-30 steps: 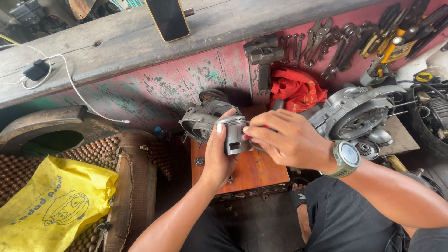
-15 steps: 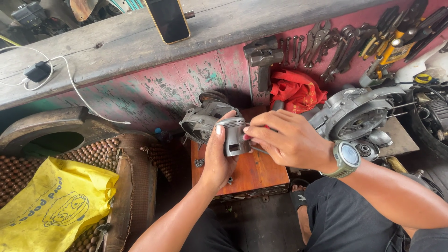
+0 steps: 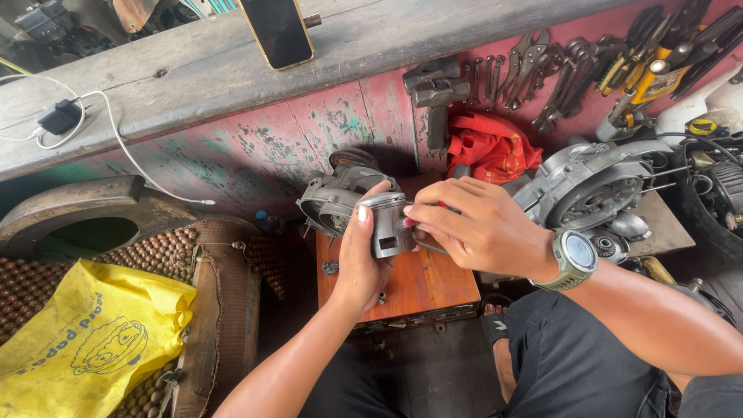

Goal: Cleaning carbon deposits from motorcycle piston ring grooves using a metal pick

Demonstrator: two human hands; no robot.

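Nothing is shifting much since before: left hand is keeping its grip closed around the metal piston above the orange bench, while right hand is pinching its side.

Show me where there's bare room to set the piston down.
The left hand holds the piston; the right hand works at it. Free: the orange board just under the hands, and the long plank between charger and phone. Crowded: the engine case and tools at right, the cylinder behind.
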